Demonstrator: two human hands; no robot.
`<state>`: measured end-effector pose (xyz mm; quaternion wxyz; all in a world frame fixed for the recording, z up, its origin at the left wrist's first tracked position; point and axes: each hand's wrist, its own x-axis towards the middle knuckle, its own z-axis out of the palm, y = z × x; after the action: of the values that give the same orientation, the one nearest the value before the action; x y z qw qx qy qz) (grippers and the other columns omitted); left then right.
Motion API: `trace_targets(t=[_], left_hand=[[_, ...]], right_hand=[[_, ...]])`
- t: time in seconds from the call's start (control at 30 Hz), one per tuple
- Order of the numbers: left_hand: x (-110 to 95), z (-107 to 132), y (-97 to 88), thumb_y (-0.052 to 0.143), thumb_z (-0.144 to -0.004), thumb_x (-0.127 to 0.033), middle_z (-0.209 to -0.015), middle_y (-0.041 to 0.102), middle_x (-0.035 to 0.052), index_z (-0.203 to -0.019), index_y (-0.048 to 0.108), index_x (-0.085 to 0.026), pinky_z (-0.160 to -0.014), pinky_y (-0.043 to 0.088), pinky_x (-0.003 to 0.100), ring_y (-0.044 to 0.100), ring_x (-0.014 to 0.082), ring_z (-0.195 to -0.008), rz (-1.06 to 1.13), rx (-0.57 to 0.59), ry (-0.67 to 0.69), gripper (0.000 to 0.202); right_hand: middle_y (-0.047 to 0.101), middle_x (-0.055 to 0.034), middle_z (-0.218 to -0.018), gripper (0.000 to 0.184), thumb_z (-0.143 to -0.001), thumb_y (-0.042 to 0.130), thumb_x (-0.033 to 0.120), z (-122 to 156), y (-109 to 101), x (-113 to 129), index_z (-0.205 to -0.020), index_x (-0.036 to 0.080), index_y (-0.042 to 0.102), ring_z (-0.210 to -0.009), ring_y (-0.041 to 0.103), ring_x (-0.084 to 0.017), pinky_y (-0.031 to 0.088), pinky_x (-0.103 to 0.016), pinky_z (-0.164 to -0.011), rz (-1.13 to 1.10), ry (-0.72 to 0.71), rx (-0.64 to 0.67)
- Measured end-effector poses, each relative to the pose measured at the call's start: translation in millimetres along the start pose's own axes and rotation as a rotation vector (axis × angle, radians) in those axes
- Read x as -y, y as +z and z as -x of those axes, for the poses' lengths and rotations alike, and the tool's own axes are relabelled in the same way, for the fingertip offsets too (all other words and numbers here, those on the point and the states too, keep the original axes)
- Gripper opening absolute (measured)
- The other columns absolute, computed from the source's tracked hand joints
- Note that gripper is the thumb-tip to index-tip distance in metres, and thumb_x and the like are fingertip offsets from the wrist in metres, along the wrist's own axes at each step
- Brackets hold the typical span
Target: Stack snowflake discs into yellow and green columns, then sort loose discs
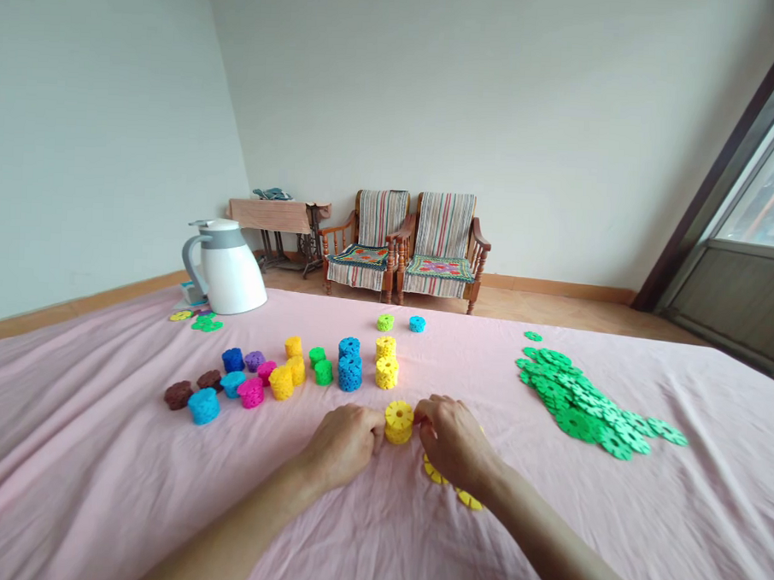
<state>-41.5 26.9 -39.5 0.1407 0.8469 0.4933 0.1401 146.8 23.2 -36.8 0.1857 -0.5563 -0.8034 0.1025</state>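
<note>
Between my two hands stands an upright stack of yellow slotted snowflake discs [398, 423] on the pink cloth [350, 536]. My left hand [347, 442] is closed, its curled fingers against the stack's left side. From the right, my right hand [454, 438] has bent fingertips at the stack's edge; the palm side is hidden. Loose yellow discs [470, 500] lie under and beside my right wrist, partly covered by it. Just beyond are two lighter yellow stacks [387, 373] and two blue stacks [350, 373].
Several small stacks in orange, green, pink, purple, brown and blue [203, 406] stand at the left. A spread pile of green discs [574, 401] lies at the right. A white jug [230, 270] is at the far left corner. Two wooden chairs [440, 250] stand behind the table.
</note>
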Motion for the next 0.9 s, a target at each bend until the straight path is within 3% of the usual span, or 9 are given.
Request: trace_targets(t=[0.9], left_hand=[[5.0, -4.5, 4.1, 0.038, -0.062, -0.005, -0.065, 0.065, -0.0022, -0.058, 0.057, -0.020, -0.060, 0.034, 0.022, 0.060, 0.0142, -0.067, 0.054, -0.008, -0.020, 0.025]], right_hand=[[0.063, -0.0067, -0.082, 0.020, -0.078, 0.041, 0.011, 0.1, 5.8, -0.1, -0.077, 0.018, 0.059, -0.077, 0.057, -0.017, 0.035, -0.025, -0.068, 0.080, -0.041, -0.019]])
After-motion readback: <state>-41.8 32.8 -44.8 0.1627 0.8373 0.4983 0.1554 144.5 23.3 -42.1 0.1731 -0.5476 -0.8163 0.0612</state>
